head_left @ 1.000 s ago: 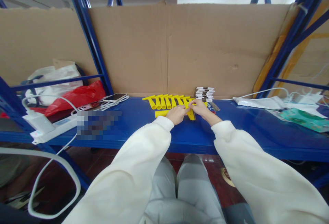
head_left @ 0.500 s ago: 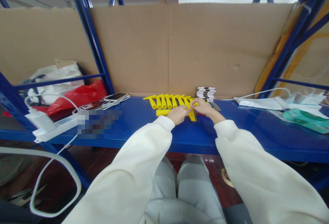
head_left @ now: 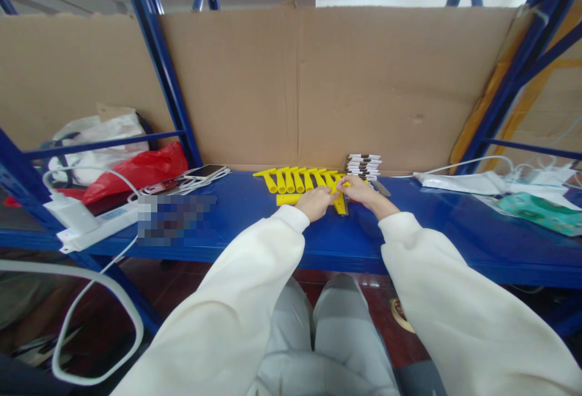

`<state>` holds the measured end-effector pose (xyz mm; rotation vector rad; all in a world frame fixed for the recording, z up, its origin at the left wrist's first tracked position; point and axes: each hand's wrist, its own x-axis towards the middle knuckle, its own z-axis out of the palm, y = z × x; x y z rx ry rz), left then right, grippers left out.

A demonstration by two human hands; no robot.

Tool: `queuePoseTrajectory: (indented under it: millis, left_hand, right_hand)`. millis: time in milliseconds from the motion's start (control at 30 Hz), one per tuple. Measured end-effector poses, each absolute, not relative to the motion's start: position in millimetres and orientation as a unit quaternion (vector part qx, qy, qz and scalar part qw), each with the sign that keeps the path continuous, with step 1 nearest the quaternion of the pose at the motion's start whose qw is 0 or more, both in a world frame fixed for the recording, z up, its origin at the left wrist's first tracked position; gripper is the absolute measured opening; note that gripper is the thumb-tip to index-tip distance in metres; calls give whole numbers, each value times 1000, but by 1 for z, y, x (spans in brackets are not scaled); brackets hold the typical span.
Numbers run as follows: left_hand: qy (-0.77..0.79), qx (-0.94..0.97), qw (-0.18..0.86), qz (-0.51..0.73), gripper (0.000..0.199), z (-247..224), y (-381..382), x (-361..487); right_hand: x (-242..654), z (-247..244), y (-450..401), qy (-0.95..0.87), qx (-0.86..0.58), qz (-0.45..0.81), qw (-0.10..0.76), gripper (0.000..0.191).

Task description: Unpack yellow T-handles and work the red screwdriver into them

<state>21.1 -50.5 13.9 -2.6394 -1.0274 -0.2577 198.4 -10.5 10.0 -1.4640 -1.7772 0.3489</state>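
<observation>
My left hand [head_left: 314, 203] is wrapped round the tubular handle of a yellow scraper [head_left: 285, 199], whose end sticks out to the left. The scraper's wide head [head_left: 339, 204] shows between my hands, with a thin metallic edge along it. My right hand [head_left: 357, 187] has its fingers pinched at the top of that head; anything small between the fingertips is hidden. Just behind, a row of several yellow scrapers [head_left: 291, 182] lies side by side, hollow handle ends facing me. Something red peeks out under my right hand.
Several small white-and-dark packs [head_left: 364, 165] are stacked behind my right hand, beside a flat metallic strip [head_left: 381, 188]. On the left of the blue shelf [head_left: 254, 238] are a phone [head_left: 205, 171] and a power strip [head_left: 102, 226]. A green packet [head_left: 543, 211] lies at right.
My right hand's fingers have shifted very slightly at the scraper head. Otherwise both hands and the things around them stay in place.
</observation>
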Motion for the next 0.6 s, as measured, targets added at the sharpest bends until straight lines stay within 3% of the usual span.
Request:
queuePoseTrajectory:
  millis: [267, 600]
  left_hand:
    - [-358, -916, 148, -99, 42, 13, -51, 22]
    - [-351, -918, 171, -76, 43, 14, -53, 22]
  right_hand:
    - [205, 11, -8, -743, -554, 73, 368, 16]
    - [218, 11, -2, -798, -543, -45, 256, 14]
